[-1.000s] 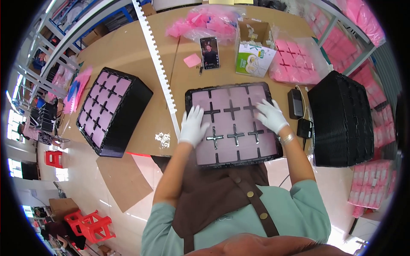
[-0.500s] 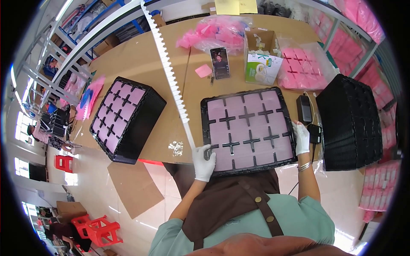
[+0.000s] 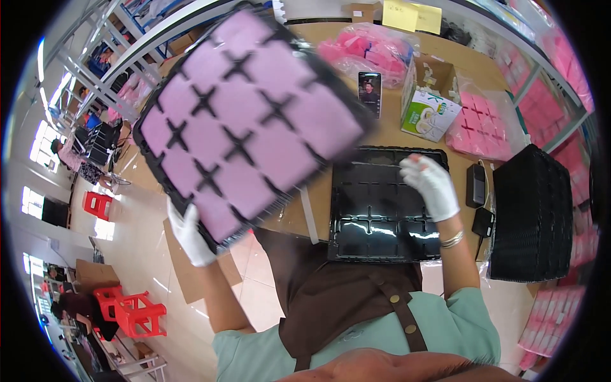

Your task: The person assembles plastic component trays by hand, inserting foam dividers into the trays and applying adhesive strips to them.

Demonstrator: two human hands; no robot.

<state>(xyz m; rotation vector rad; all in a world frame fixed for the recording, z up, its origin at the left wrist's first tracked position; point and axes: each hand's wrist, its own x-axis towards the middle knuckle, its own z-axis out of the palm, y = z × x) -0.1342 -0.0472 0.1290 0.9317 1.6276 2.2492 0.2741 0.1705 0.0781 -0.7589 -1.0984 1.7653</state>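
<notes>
At one o'clock from my left hand [image 3: 189, 233] is the raised pink-lined tray [image 3: 256, 125], long axis roughly one to seven; those fingers clasp its lower rim. My right hand [image 3: 434, 190], farther off, is over the black tray [image 3: 375, 209], fingers half-curled, nothing seen held.

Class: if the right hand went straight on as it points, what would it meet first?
Probably the phone, past the glossy black tray; depth is unclear, so a low right hand might hit that tray's far rim first.
</notes>
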